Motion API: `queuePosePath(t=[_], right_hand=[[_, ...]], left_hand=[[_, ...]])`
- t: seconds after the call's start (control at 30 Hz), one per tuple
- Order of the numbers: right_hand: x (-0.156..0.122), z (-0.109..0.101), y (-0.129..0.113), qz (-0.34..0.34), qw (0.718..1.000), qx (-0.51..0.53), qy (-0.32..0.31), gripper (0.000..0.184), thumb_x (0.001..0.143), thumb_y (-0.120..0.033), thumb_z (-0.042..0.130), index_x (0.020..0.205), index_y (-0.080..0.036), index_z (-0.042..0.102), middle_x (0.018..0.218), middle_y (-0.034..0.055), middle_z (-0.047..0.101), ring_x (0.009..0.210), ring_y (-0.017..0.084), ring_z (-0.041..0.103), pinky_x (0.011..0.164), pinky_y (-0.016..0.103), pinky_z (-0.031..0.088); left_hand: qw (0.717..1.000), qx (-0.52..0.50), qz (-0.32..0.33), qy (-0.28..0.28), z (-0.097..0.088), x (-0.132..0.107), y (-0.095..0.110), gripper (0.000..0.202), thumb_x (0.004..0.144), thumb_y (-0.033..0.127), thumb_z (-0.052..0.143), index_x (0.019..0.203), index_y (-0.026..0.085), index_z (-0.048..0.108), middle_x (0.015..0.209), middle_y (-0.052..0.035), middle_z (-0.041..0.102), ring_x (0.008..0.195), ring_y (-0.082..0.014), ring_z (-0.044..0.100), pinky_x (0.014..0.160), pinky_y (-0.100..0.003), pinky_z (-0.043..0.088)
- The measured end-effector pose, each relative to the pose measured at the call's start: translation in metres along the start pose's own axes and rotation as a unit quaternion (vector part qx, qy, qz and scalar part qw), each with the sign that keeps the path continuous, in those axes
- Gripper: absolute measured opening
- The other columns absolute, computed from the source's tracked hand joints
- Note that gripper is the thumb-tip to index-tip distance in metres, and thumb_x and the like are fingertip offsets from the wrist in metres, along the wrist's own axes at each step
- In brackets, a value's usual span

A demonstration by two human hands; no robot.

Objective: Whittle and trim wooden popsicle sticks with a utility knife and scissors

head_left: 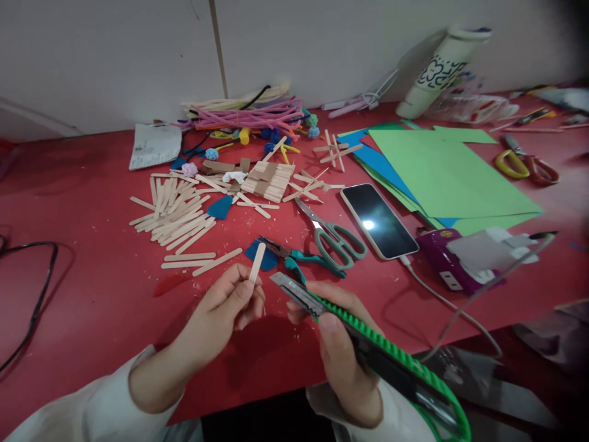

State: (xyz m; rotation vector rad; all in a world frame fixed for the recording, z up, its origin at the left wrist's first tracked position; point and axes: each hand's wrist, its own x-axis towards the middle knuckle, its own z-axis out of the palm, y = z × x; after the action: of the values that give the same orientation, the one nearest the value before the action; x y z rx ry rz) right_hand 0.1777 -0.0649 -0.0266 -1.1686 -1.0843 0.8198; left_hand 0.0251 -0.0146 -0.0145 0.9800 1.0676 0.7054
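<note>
My left hand [230, 299] pinches a wooden craft stick [257, 263], its upper end pointing up and away from me. In my right hand [343, 344] is a green box cutter [391, 353] with its blade out. The blade tip sits a little to the right of the stick, apart from it. Just beyond both hands lie teal-handled pliers [294, 258] and a piece of blue paper [262, 255]. Grey-handled scissors [334, 236] rest farther right. A loose pile of craft sticks [177, 209] spreads over the red table [92, 258] at the left.
Pink pipe cleaners [248, 116] are heaped by the wall. A phone [380, 221] is plugged into a cable that leads to a purple power strip [448, 261]. Green paper sheets [451, 172] lie behind it, near a tumbler [437, 73]. A black cable [50, 276] curves at the left.
</note>
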Motion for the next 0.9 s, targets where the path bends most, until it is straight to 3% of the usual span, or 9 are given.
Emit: queuePosePath(t=[0.1, 0.2, 0.47, 0.7, 0.9], right_hand=[[0.002, -0.003, -0.002, -0.03, 0.998, -0.015, -0.059, 0.023, 0.09, -0.034, 0.051, 0.109, -0.025, 0.06, 0.084, 0.0021, 0.072, 0.068, 0.015, 0.069, 0.061, 0.026, 0.059], [0.003, -0.003, 0.0, -0.06, 0.994, -0.01, -0.087, 0.025, 0.089, -0.029, 0.05, 0.113, -0.025, 0.059, 0.091, 0.0028, 0.072, 0.071, 0.015, 0.07, 0.064, 0.025, 0.059], [0.002, 0.0, 0.01, -0.086, 0.99, -0.085, -0.073, 0.028, 0.085, -0.02, 0.054, 0.111, -0.025, 0.06, 0.093, 0.0029, 0.072, 0.07, 0.015, 0.07, 0.067, 0.026, 0.059], [0.003, -0.001, 0.01, -0.093, 0.989, -0.096, -0.069, 0.027, 0.084, -0.018, 0.053, 0.109, -0.024, 0.061, 0.087, 0.002, 0.073, 0.068, 0.015, 0.07, 0.065, 0.025, 0.059], [0.002, 0.001, 0.009, -0.095, 0.989, -0.106, -0.039, 0.025, 0.084, -0.02, 0.054, 0.107, -0.025, 0.062, 0.088, 0.0021, 0.073, 0.068, 0.015, 0.07, 0.065, 0.026, 0.06]], left_hand=[[0.998, 0.057, 0.014, 0.011, 0.001, -0.002, 0.0, 0.021, 0.086, 0.041, 0.049, 0.085, 0.02, 0.045, 0.062, 0.0043, 0.056, 0.043, -0.0061, 0.036, 0.041, -0.019, 0.027], [0.998, 0.048, 0.03, 0.01, 0.001, -0.002, -0.001, 0.02, 0.086, 0.038, 0.05, 0.091, 0.019, 0.047, 0.068, 0.0035, 0.058, 0.046, -0.0062, 0.041, 0.043, -0.019, 0.034], [0.999, -0.012, 0.016, -0.039, -0.001, 0.0, 0.0, 0.023, 0.082, 0.04, 0.057, 0.079, 0.018, 0.049, 0.067, -0.0013, 0.067, 0.055, -0.0109, 0.057, 0.058, -0.025, 0.047], [0.999, 0.004, 0.005, 0.033, -0.002, 0.002, -0.001, 0.025, 0.071, 0.037, 0.068, 0.074, 0.017, 0.054, 0.058, 0.0037, 0.056, 0.052, -0.0089, 0.051, 0.052, -0.022, 0.044], [1.0, -0.012, 0.022, 0.01, -0.001, 0.002, 0.0, 0.019, 0.07, 0.03, 0.068, 0.077, 0.015, 0.059, 0.072, -0.0017, 0.065, 0.063, -0.0122, 0.06, 0.059, -0.024, 0.049]])
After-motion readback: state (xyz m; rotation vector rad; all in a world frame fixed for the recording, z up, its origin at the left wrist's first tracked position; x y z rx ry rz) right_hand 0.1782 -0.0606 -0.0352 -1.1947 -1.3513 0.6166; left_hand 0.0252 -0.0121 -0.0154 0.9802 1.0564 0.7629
